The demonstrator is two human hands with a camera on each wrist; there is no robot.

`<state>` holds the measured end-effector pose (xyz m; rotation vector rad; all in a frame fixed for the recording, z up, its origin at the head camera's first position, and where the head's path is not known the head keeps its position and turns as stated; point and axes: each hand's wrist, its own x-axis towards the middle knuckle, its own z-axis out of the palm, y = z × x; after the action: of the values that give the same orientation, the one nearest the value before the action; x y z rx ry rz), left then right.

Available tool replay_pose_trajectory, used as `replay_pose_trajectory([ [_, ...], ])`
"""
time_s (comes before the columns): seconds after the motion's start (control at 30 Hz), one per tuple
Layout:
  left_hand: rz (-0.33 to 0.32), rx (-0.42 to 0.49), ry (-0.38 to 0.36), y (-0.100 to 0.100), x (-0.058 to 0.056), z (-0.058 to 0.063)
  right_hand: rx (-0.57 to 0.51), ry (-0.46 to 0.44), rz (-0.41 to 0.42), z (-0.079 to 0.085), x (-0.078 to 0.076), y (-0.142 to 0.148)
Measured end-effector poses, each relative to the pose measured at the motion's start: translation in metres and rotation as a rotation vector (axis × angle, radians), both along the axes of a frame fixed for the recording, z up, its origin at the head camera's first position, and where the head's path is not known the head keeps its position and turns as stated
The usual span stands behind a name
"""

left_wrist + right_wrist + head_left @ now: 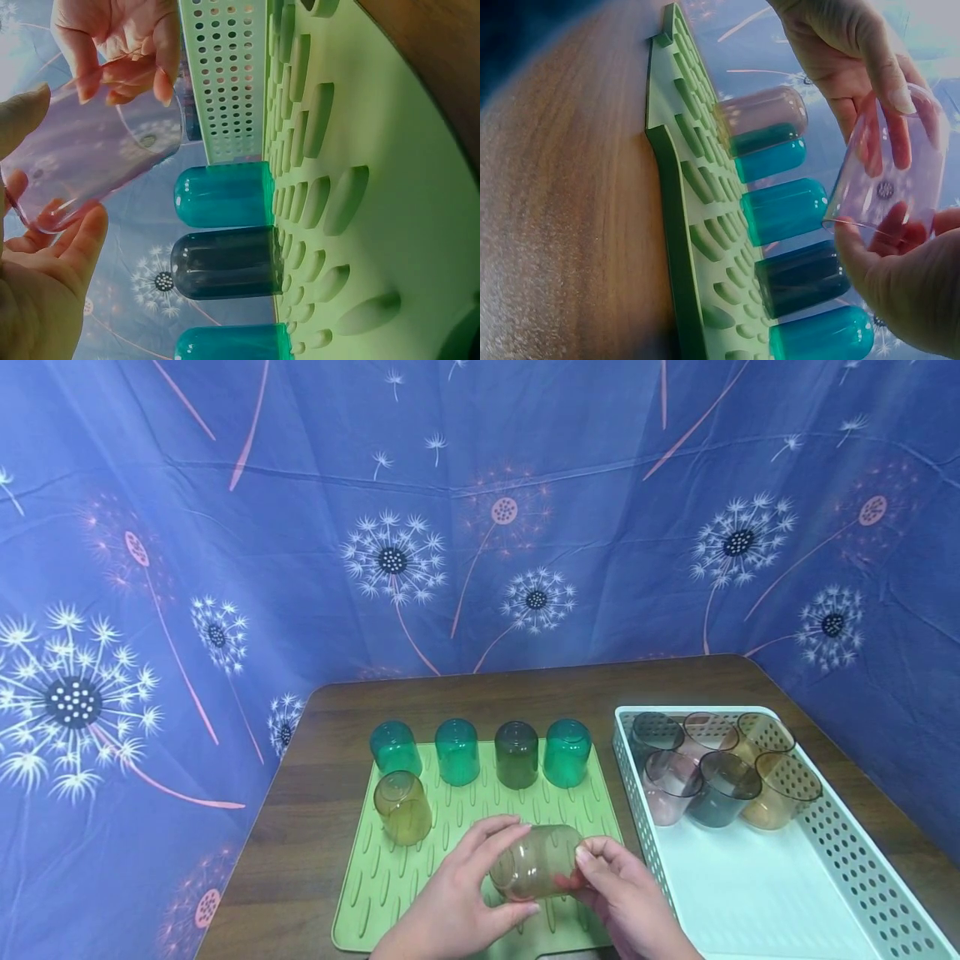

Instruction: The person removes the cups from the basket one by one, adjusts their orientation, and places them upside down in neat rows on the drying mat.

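Observation:
A clear, pink-tinted drinking glass (542,862) is held on its side above the green ribbed drying mat (352,906). My left hand (468,889) grips its base end, thumb on the near side and fingers on the far side. At the rim end, my right hand (628,889) pinches the glass, its fingers partly seen through the wall. In the right wrist view the pink glass (922,169) looks tilted. Upside down on the mat, an amber glass (403,814) stands left of my hands. Behind are a dark grey glass (517,756) and several teal glasses (457,753).
To the right, a pale mint perforated basket (750,893) holds several upright glasses in grey, pink and amber, such as this amber glass (783,785), grouped at its far end. The brown wooden table (262,868) shows around the mat. A blue dandelion-print cloth (465,527) hangs behind.

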<state>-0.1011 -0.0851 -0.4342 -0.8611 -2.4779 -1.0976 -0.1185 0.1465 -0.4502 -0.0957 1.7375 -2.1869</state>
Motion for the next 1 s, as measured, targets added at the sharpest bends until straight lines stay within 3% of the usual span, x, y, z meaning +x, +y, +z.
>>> replay_pose_trajectory([
  [0.2, 0.025, 0.004, 0.031, -0.003, -0.002, 0.002, 0.152, -0.044, -0.087, 0.005, -0.001, -0.004],
  [0.33, 0.103, 0.000, -0.005, -0.009, -0.004, 0.004, 0.224, -0.038, -0.141, 0.008, -0.002, -0.004],
  [0.5, 0.249, -0.058, 0.009, -0.017, -0.015, 0.008, 0.262, -0.031, -0.125, 0.010, -0.002, 0.000],
  [0.73, 0.426, -0.156, -0.095, -0.024, -0.038, 0.013, 0.380, -0.026, -0.123, 0.011, 0.002, 0.004],
  [1.0, 0.491, -0.217, -0.184, -0.024, -0.052, 0.008, 0.415, 0.000, -0.096, 0.011, 0.004, 0.008],
])
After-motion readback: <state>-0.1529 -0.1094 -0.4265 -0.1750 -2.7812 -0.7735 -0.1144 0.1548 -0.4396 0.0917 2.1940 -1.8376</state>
